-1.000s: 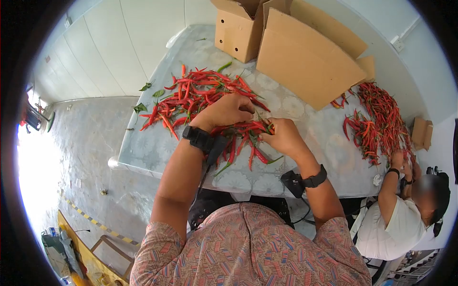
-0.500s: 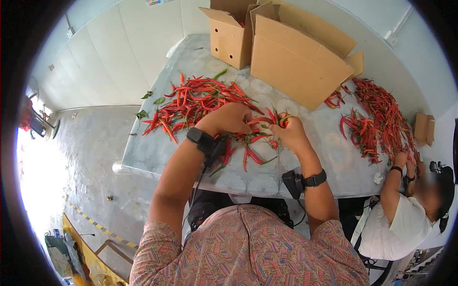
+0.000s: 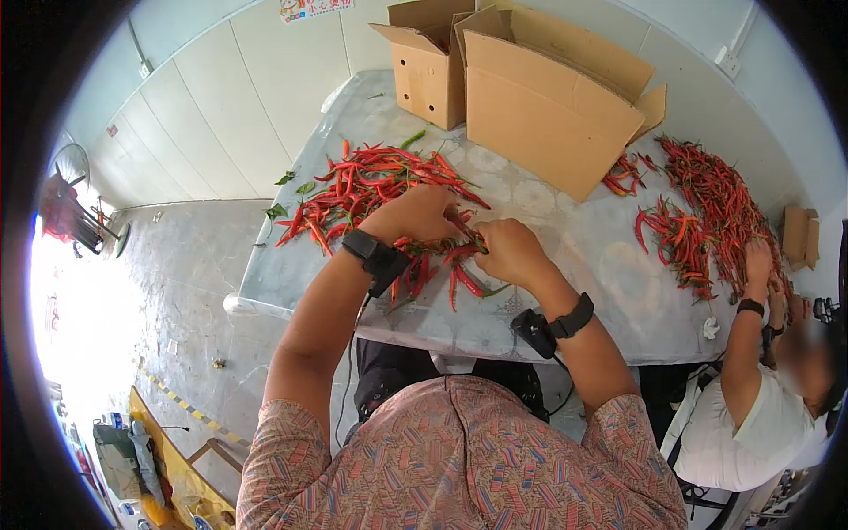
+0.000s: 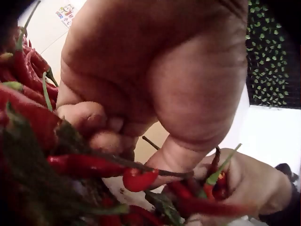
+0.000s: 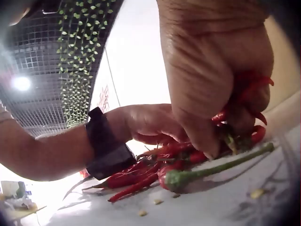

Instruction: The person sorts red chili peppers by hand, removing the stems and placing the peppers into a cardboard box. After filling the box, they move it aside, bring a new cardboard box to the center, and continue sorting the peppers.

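Observation:
Both hands work close together over a small bunch of red chili peppers (image 3: pixel 424 274) near the front of the table. My right hand (image 3: pixel 515 252) has its fingers curled round several chili peppers (image 5: pixel 247 89), whose red tips stick out between the fingers. Fingers bent, my left hand (image 3: pixel 415 212) pinches a red chili pepper (image 3: pixel 461 225) right beside the right hand; its fingertips are partly hidden in the head view. A thick green stem (image 5: pixel 221 167) lies on the table below the right hand. Beyond the left hand spreads a larger pile of red chilies (image 3: pixel 371 172).
Two open cardboard boxes (image 3: pixel 548 115) stand at the back of the table (image 3: pixel 565 305). At the right lies another big heap of chilies (image 3: pixel 707 199), where a second person (image 3: pixel 751 415) in a white top has their hands. Loose green leaves (image 3: pixel 276 211) lie at the left edge.
The right hand has turned and come back against the left hand, after standing a little apart with chilies showing above its fingers. The head view has shifted slightly. The other person's arm reaches farther up the heap.

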The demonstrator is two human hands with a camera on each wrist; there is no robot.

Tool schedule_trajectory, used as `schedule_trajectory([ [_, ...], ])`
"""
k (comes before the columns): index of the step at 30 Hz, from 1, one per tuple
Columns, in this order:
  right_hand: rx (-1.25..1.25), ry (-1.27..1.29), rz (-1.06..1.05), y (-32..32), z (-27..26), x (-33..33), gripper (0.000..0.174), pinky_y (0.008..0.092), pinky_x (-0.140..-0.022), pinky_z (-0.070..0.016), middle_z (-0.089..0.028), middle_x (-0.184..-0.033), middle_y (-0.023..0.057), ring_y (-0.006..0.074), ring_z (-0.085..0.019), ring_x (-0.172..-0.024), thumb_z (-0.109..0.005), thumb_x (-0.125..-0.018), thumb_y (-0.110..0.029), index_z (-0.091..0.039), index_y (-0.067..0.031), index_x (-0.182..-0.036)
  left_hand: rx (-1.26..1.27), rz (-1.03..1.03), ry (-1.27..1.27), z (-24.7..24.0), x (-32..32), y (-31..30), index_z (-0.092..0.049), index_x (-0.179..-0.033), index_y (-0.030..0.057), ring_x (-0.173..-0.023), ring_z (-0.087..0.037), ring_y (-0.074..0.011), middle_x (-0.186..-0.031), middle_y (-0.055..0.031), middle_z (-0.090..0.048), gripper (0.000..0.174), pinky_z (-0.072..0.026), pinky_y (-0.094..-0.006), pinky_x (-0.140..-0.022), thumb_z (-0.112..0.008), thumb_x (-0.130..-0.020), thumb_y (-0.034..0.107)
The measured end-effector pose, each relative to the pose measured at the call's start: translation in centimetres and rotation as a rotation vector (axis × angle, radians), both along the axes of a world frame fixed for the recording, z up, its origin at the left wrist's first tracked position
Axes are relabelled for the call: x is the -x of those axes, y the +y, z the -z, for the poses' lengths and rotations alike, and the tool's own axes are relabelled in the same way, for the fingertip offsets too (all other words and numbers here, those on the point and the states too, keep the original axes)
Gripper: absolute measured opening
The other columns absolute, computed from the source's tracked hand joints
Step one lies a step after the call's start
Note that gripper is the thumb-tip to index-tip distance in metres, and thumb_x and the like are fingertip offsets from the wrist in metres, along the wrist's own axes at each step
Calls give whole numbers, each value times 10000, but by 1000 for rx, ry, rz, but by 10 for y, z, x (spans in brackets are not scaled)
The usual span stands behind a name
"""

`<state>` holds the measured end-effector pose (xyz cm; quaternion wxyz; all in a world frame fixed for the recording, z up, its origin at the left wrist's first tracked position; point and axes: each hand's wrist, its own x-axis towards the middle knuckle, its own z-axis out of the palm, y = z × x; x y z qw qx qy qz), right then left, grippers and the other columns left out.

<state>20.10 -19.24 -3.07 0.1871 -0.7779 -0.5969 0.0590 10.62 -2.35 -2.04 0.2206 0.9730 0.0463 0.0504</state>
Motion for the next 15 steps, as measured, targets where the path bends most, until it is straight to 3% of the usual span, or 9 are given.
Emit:
schedule_trajectory([
  [3, -13, -32, -28, 3, 2, -2, 269, 422, -646, -458, -592, -728, 198, 362, -578, -714, -633, -646, -178, -612, -20, -862, 93, 2, 84, -8, 7, 4, -608, -841, -20, -733, -600, -296, -772, -188, -612, 282, -463, -373, -660, -641, -664, 197],
  [5, -60, -46, -38, 4, 3, -9, 266, 412, -624, -459, -583, -705, 198, 349, -580, -674, -636, -648, -176, -611, -11, -855, 154, -94, -52, -1, 10, 14, -612, -860, -12, -698, -590, -235, -742, -164, -600, 266, -457, -343, -648, -640, -670, 172],
  [7, -112, 244, 103, 2, -4, -16, 213, 351, -543, -446, -587, -637, 127, 241, -566, -567, -637, -686, -157, -609, 12, -811, 214, -144, -130, -4, 15, 25, -628, -870, -2, -679, -590, -208, -734, -134, -610, 263, -461, -320, -623, -649, -691, 189],
  [8, -114, 243, 104, 1, -3, -22, 213, 351, -543, -446, -587, -637, 127, 241, -566, -567, -637, -686, -157, -609, 12, -811, 279, -190, -205, -5, 15, 29, -644, -880, 9, -660, -590, -182, -725, -103, -621, 260, -464, -297, -598, -657, -711, 207],
  [9, -176, 546, 161, 2, -2, -26, 188, 314, -516, -429, -584, -638, 83, 183, -544, -551, -636, -709, -153, -611, 11, -797, 277, -187, -206, -9, 16, 26, -644, -880, 9, -660, -590, -182, -725, -103, -621, 260, -464, -297, -598, -657, -711, 207],
  [10, -238, 848, 217, 1, -2, -28, 168, 276, -489, -412, -581, -640, 40, 124, -523, -535, -636, -732, -149, -614, 10, -782, 571, -285, -209, -13, 18, 23, -632, -882, 13, -640, -563, -135, -706, -64, -600, 218, -443, -267, -568, -631, -748, 184],
  [11, -243, 845, 219, 0, -1, -30, 168, 276, -489, -412, -581, -640, 40, 124, -523, -535, -636, -732, -149, -614, 10, -782, 866, -382, -208, -18, 20, 19, -620, -884, 17, -619, -535, -88, -686, -26, -578, 176, -422, -236, -538, -605, -785, 162],
  [13, -307, 1266, 173, -4, -12, -24, 148, 238, -496, -411, -586, -699, 7, 83, -530, -582, -629, -769, -154, -618, -10, -801, 984, -345, -220, -20, 19, 12, -599, -896, 27, -603, -517, -67, -681, -3, -561, 157, -400, -216, -523, -589, -808, 156],
  [15, -343, 1331, 161, 0, -7, -22, 158, 238, -503, -419, -590, -712, 16, 87, -535, -595, -629, -777, -158, -613, -9, -827, 1104, -313, -229, -24, 19, 3, -577, -909, 36, -587, -498, -45, -677, 20, -543, 138, -379, -196, -509, -572, -832, 151],
])
